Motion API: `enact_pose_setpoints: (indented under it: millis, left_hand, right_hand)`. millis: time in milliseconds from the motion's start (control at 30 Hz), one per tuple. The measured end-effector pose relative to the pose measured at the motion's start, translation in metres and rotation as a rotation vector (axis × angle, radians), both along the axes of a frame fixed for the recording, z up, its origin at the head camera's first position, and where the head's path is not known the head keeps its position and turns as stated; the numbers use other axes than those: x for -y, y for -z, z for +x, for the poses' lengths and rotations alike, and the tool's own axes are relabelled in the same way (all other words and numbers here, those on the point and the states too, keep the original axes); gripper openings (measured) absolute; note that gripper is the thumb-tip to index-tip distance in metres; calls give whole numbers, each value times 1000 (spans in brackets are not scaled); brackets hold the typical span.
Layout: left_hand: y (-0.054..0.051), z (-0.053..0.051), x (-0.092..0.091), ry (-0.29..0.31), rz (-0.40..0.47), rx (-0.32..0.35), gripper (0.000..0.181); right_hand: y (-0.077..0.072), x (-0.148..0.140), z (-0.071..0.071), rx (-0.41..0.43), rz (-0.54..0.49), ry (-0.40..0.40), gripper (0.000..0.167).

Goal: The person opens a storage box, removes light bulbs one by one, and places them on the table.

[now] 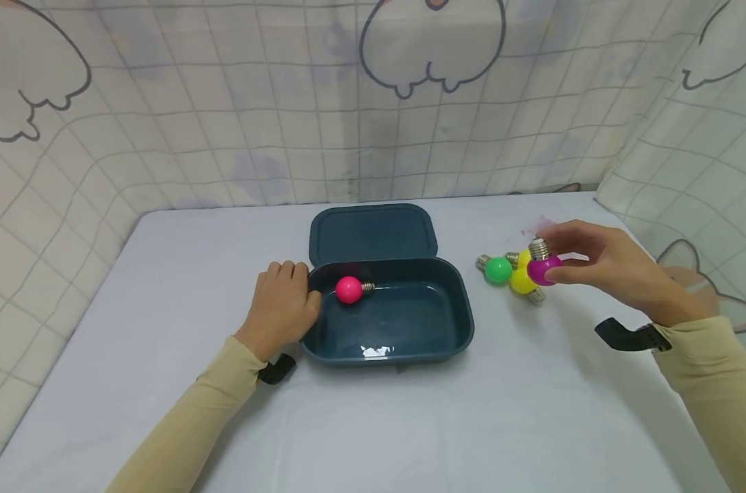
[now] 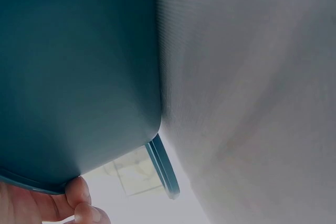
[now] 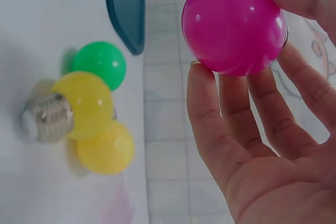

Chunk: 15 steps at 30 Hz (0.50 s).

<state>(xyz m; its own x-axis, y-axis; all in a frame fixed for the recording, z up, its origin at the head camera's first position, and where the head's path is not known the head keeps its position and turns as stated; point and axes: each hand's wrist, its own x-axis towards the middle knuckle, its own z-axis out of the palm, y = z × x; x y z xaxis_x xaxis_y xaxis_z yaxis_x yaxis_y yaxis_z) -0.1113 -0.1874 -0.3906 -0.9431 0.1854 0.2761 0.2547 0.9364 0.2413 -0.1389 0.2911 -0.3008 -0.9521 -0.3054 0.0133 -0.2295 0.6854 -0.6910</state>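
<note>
A magenta light bulb (image 1: 542,268) is pinched between the thumb and fingers of my right hand (image 1: 613,263), its metal screw base pointing up. In the right wrist view the round magenta bulb (image 3: 233,24) fills the space between thumb and fingertips. My left hand (image 1: 280,305) grips the left rim of a dark blue-green box (image 1: 404,357); the left wrist view shows fingertips (image 2: 77,190) curled at its rim. Inside the box, near the left end, lies a pink bulb (image 1: 349,290) with its base to the right.
Just left of the right hand, a green bulb (image 1: 498,270) and two yellow bulbs (image 3: 86,103) lie close together on the white table (image 1: 373,424). Behind the box rests its flat lid (image 1: 373,233). A grid-patterned cloth (image 1: 324,123) hangs along the back and sides.
</note>
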Motion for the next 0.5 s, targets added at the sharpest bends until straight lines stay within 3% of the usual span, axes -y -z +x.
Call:
enact_pose_setpoints:
  millis: [500]
  left_hand:
    - [0,1,0,-4,-1,1,17]
  right_hand:
    - [32,-40,-6,75,78,98,52]
